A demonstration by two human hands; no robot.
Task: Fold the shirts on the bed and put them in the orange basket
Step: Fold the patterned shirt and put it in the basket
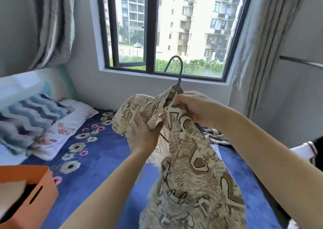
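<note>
Above the bed (97,148), both hands hold a beige patterned shirt (188,173) up in the air. Right hand (195,108) grips the collar where a blue hanger (179,75) pokes out, hook up. Left hand (145,134) clutches a bunch of the fabric lower down. Shirt tail hangs toward the blue floral blanket. Orange basket (35,193) sits on the bed, lower left. More crumpled clothes (215,136) lie behind the right forearm.

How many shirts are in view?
2: a beige patterned shirt on a hanger, gripped by the left hand and right hand; a crumpled shirt on the bed behind the right forearm. The orange basket may hide more.
</note>
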